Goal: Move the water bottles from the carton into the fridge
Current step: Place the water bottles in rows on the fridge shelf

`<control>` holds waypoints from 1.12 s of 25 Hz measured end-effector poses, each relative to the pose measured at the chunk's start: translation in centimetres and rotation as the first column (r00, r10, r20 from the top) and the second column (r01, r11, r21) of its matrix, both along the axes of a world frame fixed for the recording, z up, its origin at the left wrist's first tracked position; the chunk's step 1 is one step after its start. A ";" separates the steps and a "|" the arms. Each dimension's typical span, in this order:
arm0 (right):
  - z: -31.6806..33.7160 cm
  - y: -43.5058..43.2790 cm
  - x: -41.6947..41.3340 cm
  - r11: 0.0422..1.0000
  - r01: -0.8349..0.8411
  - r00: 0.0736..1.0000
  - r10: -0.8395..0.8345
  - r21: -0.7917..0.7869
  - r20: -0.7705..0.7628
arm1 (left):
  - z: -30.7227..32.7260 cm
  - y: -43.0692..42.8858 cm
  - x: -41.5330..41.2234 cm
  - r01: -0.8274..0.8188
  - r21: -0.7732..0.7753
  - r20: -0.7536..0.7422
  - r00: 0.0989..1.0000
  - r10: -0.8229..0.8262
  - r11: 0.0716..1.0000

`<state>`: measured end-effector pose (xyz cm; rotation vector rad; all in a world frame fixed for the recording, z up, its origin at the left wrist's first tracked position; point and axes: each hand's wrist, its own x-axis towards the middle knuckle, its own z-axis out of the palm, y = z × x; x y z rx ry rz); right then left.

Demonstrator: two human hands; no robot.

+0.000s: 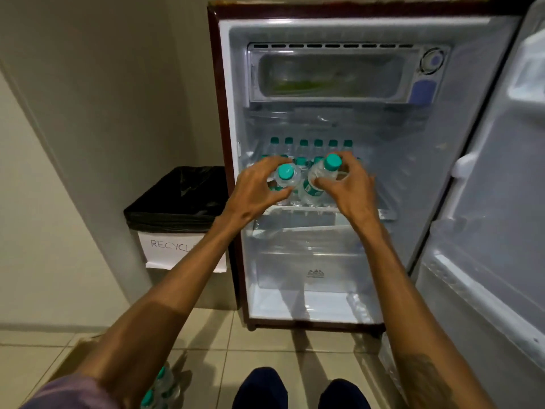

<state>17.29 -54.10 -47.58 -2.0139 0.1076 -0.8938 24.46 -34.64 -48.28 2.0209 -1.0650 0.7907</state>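
The left hand (259, 187) curls round one teal-capped water bottle (285, 176). The right hand (346, 184) grips a tilted second bottle (320, 178). Both are at the front of the fridge's (225, 84) middle shelf (383, 213), crowded by standing bottles (303, 146) behind. More bottles (161, 382) sit in the carton (75, 357), lower left. A black-lined bin (177, 199) beside the fridge bears a paper label (169, 246) reading "RECYCL", cut off by the left forearm.

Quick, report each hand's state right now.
Left hand: closed, holding a teal-capped water bottle.
Right hand: closed, holding a second, tilted water bottle.
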 end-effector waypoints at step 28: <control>-2.0 -4.0 11.1 0.976 0.054 0.896 0.046 -0.210 0.442 | -1.8 -5.9 11.4 -0.104 -0.263 0.023 0.993 0.114 0.959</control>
